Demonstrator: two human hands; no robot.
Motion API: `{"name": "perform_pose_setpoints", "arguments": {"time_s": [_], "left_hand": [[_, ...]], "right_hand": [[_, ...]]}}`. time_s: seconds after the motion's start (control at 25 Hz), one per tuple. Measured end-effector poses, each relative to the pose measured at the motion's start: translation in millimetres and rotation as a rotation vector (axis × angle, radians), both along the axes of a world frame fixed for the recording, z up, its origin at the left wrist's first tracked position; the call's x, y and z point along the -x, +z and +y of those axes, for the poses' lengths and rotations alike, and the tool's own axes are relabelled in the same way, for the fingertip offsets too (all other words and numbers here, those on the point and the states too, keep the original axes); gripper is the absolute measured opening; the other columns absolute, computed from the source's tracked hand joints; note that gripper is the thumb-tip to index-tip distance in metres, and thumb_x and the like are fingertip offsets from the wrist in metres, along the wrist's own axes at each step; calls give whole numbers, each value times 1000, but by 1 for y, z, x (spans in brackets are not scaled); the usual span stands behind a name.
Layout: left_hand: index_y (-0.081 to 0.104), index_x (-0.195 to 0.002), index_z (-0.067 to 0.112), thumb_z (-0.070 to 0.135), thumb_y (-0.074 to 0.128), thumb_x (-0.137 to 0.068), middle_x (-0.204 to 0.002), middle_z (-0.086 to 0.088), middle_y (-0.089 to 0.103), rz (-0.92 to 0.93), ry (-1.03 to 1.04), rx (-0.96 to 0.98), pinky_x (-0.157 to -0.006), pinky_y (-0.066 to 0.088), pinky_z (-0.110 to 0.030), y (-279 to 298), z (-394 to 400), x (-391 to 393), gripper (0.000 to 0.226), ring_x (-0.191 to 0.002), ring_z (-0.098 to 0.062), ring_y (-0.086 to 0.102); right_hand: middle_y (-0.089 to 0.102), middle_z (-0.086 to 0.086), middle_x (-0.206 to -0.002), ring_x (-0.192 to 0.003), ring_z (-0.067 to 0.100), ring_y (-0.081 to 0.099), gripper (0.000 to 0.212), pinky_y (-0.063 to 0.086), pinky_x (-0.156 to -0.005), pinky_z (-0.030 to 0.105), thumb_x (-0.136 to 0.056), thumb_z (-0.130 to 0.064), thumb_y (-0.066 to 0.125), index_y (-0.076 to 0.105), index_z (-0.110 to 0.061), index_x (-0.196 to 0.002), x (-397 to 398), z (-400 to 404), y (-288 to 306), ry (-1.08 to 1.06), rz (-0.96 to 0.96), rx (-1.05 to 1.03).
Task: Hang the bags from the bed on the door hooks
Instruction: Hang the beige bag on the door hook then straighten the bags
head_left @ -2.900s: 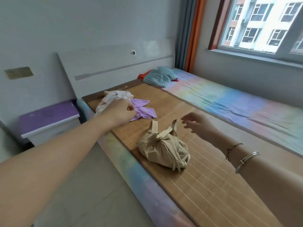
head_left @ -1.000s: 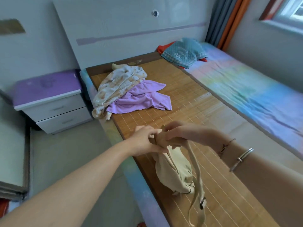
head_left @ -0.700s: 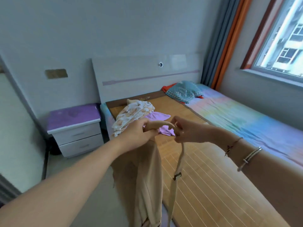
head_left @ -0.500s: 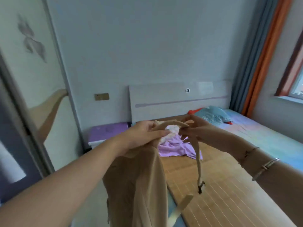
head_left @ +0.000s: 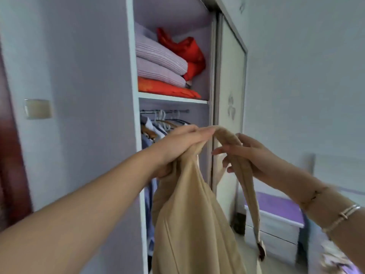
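Note:
A beige cloth bag [head_left: 193,224] hangs in the air in front of me, its body drooping down to the bottom edge of the head view. My left hand [head_left: 177,147] grips the gathered top of the bag. To its right, my right hand [head_left: 248,155] holds the bag's beige strap [head_left: 247,186], which arches between both hands and dangles down on the right. No door hook is in view. A dark red door edge [head_left: 9,155] shows at the far left.
An open wardrobe [head_left: 173,99] stands straight ahead, with folded bedding on its shelf and clothes on hangers below. Its sliding door [head_left: 229,107] is to the right. A purple-topped nightstand [head_left: 274,220] sits low right. A wall switch [head_left: 37,108] is at left.
Both hands lifted the beige bag off the bed by its top and strap. My view swung left from the bed to the wardrobe, and the bag came along.

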State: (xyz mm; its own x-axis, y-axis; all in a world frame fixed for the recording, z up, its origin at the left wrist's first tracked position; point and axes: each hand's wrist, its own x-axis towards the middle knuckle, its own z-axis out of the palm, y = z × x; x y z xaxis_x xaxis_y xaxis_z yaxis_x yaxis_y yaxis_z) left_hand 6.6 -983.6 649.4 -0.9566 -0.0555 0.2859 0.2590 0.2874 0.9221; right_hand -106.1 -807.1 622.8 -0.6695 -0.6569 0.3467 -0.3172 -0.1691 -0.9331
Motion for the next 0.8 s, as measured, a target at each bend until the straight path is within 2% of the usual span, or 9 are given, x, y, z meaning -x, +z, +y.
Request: {"name": "perform_pose_setpoints", "arguments": {"time_s": [0.08, 0.2, 0.4, 0.48, 0.52, 0.56, 0.64, 0.72, 0.8], "left_hand": [[51, -81, 13, 43, 60, -87, -47, 0, 55, 9, 90, 13, -42, 39, -23, 20, -40, -47, 31, -34, -11, 46], [55, -85, 10, 35, 55, -92, -50, -8, 65, 49, 221, -10, -35, 38, -12, 48, -104, -121, 26, -29, -11, 48], [53, -92, 9, 33, 52, -95, -54, -12, 69, 147, 487, -17, -35, 41, -13, 90, -210, -216, 25, -28, -13, 53], [56, -93, 5, 33, 49, -96, -57, -13, 71, 199, 614, 10, -39, 46, -16, 108, -258, -240, 29, -34, -16, 59], [58, -101, 3, 34, 50, -95, -65, -15, 73, 255, 691, 27, -44, 51, -19, 119, -288, -252, 32, -42, -18, 64], [56, -112, 2, 35, 52, -93, -79, -18, 75, 300, 763, 19, -55, 57, -26, 130, -312, -261, 38, -55, -21, 69], [50, -125, 2, 37, 55, -89, -106, -22, 71, 372, 908, 22, -84, 58, -42, 152, -366, -276, 51, -85, -30, 71], [48, -131, 8, 40, 55, -87, -118, -19, 66, 434, 1032, 66, -96, 52, -47, 177, -416, -285, 55, -105, -34, 66], [45, -133, 11, 41, 55, -86, -122, -16, 65, 488, 1119, 109, -98, 50, -47, 200, -463, -291, 57, -111, -34, 63]], "right_hand": [[76, 13, -94, -59, 22, 66, 39, 55, -54, 31, -84, -13, 63, 47, 4, -116, -27, -59, 23, 93, 50, 16], [76, 12, -89, -56, 21, 67, 42, 55, -50, 30, -87, -20, 61, 46, 0, -121, -74, -157, 58, 233, 121, 36], [77, 11, -86, -63, 25, 71, 57, 58, -58, 34, -76, -41, 70, 47, -8, -116, -147, -313, 105, 434, 255, 53], [76, 8, -75, -61, 24, 71, 38, 57, -55, 31, -81, -29, 66, 48, -7, -105, -167, -373, 115, 527, 245, 88], [74, 6, -67, -56, 21, 70, 23, 54, -49, 27, -83, -18, 60, 46, -9, -98, -178, -409, 118, 558, 215, 135], [71, 3, -60, -49, 18, 67, 16, 51, -42, 23, -82, -10, 56, 45, -14, -93, -185, -436, 121, 564, 187, 175], [62, -3, -51, -39, 13, 57, 22, 42, -35, 19, -77, -10, 56, 43, -26, -86, -203, -490, 125, 546, 191, 245], [58, -6, -55, -40, 10, 51, 20, 39, -38, 21, -78, -18, 58, 44, -32, -80, -222, -543, 135, 536, 276, 335], [60, -6, -65, -49, 7, 52, 16, 42, -48, 20, -87, -19, 58, 50, -28, -76, -239, -592, 152, 529, 367, 408]]}}
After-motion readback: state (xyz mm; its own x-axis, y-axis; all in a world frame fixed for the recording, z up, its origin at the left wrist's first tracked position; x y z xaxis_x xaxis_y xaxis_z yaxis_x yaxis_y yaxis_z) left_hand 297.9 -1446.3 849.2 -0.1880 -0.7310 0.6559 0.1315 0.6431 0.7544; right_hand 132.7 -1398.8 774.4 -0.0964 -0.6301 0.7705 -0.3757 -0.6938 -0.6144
